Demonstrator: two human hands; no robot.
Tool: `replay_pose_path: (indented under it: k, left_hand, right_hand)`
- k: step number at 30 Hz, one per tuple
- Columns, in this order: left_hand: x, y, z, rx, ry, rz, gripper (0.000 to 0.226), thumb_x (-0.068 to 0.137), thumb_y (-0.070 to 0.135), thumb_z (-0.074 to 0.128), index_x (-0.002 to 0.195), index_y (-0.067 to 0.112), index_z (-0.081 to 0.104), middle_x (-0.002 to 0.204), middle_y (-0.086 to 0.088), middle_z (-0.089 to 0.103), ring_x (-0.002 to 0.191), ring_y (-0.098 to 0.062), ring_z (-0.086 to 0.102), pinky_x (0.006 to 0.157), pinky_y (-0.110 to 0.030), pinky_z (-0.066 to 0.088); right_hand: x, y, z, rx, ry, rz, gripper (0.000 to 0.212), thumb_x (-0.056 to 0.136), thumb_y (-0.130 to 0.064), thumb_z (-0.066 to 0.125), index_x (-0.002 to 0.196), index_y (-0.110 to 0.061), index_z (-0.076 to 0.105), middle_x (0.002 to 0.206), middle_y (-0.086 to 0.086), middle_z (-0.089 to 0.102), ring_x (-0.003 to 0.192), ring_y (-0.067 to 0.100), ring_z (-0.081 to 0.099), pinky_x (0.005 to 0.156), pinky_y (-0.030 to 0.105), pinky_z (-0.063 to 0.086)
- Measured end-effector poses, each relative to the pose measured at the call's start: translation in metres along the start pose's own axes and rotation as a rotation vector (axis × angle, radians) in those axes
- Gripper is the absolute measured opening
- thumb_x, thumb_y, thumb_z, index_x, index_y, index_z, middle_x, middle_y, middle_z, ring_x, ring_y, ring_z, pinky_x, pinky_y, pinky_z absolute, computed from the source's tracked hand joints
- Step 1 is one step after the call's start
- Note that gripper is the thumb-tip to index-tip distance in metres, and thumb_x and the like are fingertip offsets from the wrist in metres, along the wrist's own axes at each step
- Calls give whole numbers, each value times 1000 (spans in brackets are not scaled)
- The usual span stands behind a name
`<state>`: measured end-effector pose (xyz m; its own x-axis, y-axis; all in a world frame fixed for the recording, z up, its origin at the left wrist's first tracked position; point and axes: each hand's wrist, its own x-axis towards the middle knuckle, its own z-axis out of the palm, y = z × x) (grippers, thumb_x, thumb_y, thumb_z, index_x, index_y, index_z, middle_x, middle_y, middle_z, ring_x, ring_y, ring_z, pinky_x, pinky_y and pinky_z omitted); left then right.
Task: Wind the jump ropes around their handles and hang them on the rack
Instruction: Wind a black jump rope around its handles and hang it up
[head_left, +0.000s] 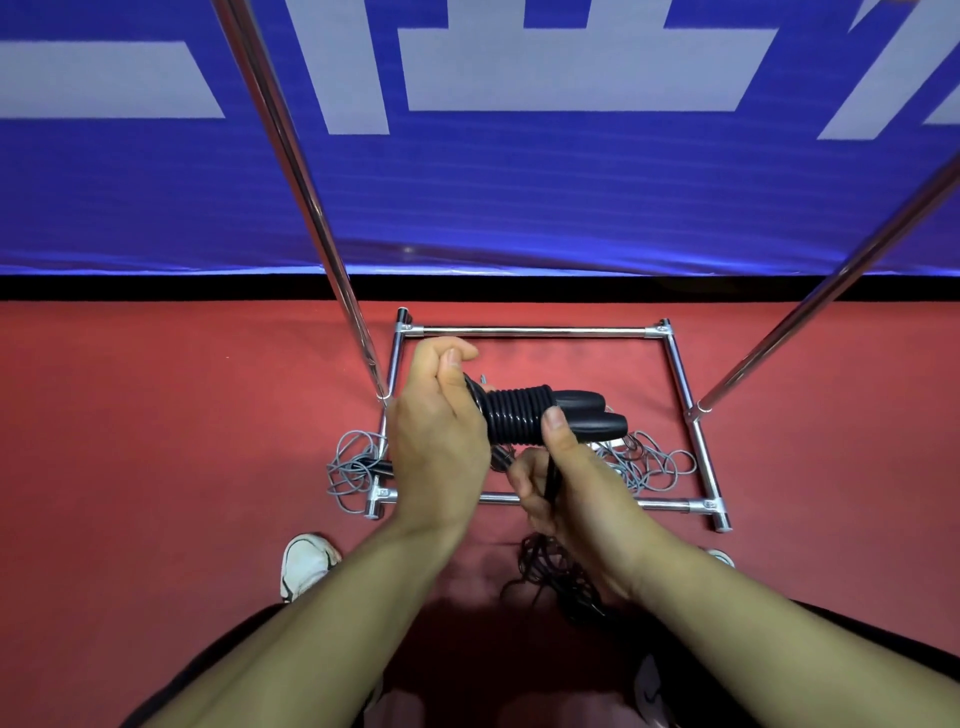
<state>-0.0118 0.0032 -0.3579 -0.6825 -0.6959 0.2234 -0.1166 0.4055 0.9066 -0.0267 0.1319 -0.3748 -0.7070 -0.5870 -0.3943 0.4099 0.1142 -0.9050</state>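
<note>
Just above the rack's base (530, 331), the left hand (441, 436) curls round one end of the paired black handles (582, 415), steadying them as a spool. The right hand (563, 483) pinches the black rope (519, 413), thumb on the coils, likely keeping tension (loose slack hangs below). Grey ropes (353, 467) lie tangled at the base's near corners.

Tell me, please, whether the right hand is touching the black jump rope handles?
Touching. The head view shows the right hand with its thumb pressed on the coiled rope around the black jump rope handles.
</note>
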Motion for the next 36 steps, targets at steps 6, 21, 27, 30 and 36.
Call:
replay_pose_path:
  k: [6, 21, 27, 30, 36]
  left_hand:
    - [18, 3, -8, -114, 61, -136, 30, 100, 28, 38, 84, 43, 57, 61, 7, 66, 52, -23, 60, 54, -52, 54]
    - [28, -4, -31, -115, 33, -78, 27, 95, 29, 39, 81, 38, 60, 62, -2, 61, 59, -25, 58, 63, -51, 52]
    - [19, 2, -27, -181, -250, -182, 31, 104, 16, 39, 84, 26, 60, 61, -19, 56, 34, -15, 44, 29, -21, 35]
    - [18, 2, -28, -128, -337, -142, 32, 103, 17, 40, 82, 31, 60, 73, -33, 57, 36, -16, 44, 30, -21, 34]
    - [18, -10, -24, 140, -405, 62, 24, 95, 31, 41, 82, 37, 60, 60, 4, 56, 59, -22, 54, 58, -33, 39]
  right_hand:
    - [-5, 20, 2, -421, -69, -278, 24, 96, -33, 41, 113, -23, 55, 70, -12, 55, 68, 5, 50, 69, 21, 41]
    - [16, 29, -18, -679, 134, -332, 22, 97, -19, 53, 96, -33, 69, 72, -11, 70, 66, 0, 65, 71, 26, 54]
    - [12, 20, -29, -950, 78, -468, 23, 87, -15, 49, 103, -15, 65, 97, -3, 67, 89, 10, 62, 81, 26, 49]
    - [16, 3, -43, -857, 273, -512, 25, 85, -8, 59, 103, -23, 68, 92, -7, 60, 85, 7, 58, 78, 18, 45]
    - [18, -19, -56, -852, 438, -647, 13, 93, -21, 59, 103, -17, 67, 97, -6, 57, 101, 16, 55, 86, 14, 38]
